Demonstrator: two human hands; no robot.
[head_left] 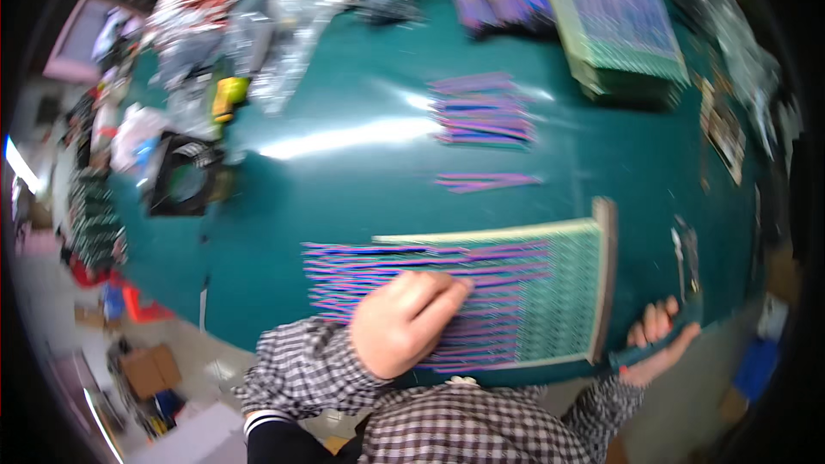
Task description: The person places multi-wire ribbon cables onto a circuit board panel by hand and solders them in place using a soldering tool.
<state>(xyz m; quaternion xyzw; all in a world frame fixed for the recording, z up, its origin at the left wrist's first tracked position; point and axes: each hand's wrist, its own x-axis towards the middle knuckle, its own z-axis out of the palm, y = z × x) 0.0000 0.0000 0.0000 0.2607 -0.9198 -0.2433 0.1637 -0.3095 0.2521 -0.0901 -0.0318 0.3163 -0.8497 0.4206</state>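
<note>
My left hand (402, 320) lies with curled fingers on a row of thin purple-and-blue strips (404, 268) that stick out leftward from a green patterned panel (563, 292) near the table's front edge. My right hand (657, 342) grips the front right edge of the table, just right of the panel's brown end bar (604, 275). The picture is blurred.
Loose purple strips (481, 110) lie in two groups mid-table. A tall stack of green panels (620, 21) stands at the back right. Clear plastic bags (284, 30), a yellow object (228, 94) and a black box (180, 179) crowd the left. The dark green table (344, 198) fills the middle.
</note>
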